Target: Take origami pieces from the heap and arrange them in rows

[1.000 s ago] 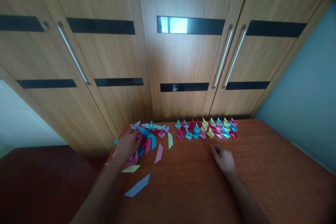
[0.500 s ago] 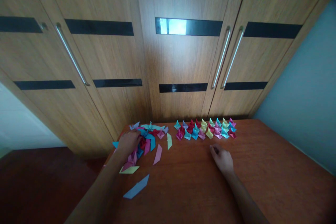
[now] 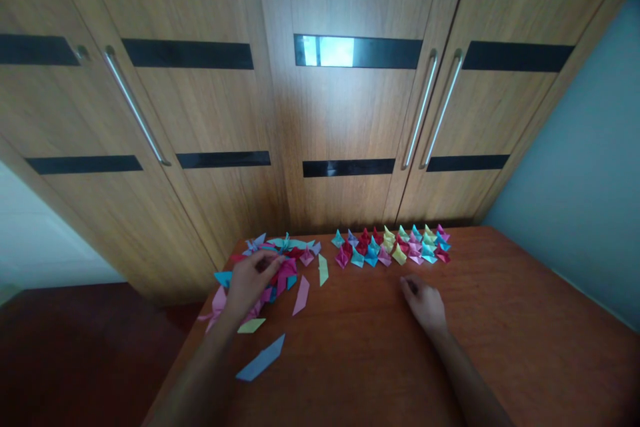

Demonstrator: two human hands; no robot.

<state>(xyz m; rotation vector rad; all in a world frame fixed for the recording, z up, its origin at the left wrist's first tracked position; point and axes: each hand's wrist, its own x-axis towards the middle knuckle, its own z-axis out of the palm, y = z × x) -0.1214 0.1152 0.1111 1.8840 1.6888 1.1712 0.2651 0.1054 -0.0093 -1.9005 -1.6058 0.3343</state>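
Note:
At the table's left end, my left hand [image 3: 251, 280] is over a heap of folded coloured papers [image 3: 260, 307]. Its thumb and fingers pinch a magenta folded paper [image 3: 287, 271]. Pink, blue, red and purple pieces lie under and around that hand, which partly hides them. My right hand [image 3: 425, 305] rests on the tabletop, loosely curled, with nothing visible in its fingers. Beyond it stand rows of small pointed origami pieces [image 3: 385, 253] in pink, red, yellow and blue.
Flat paper strips lie beside the heap: a blue one [image 3: 261, 359], a pink one [image 3: 301, 295] and a pale yellow one [image 3: 323, 269]. The brown table [image 3: 360, 360] backs onto a wooden wardrobe [image 3: 345, 113] with metal handles. A pale blue wall [image 3: 575, 180] rises at the right.
My left hand has shifted slightly right and towards me, and a magenta folded paper now shows at its fingertips. More pink paper shows left of the wrist. My right hand has stayed put.

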